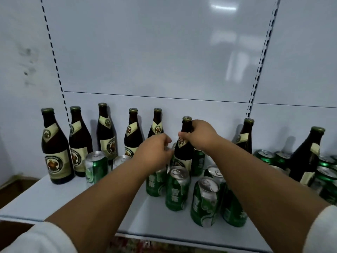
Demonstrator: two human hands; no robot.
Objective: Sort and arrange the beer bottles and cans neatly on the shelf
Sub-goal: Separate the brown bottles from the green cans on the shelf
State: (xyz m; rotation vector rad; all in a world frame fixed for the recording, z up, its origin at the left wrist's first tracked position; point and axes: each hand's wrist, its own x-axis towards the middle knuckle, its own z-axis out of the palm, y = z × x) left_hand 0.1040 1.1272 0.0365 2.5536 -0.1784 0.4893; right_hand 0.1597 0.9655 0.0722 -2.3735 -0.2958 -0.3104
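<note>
Bottle (183, 152) upright, cap up, neck gripped by right hand (198, 134)

Bare forearms; white sleeves (42, 238) pushed up.

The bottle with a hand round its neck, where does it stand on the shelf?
In the head view, the held bottle stands mid-shelf, sixth from the left, with green cans in front and the right hand gripping its neck.

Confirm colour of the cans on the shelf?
Green and silver aluminium cans, clearest in the head view.
</note>
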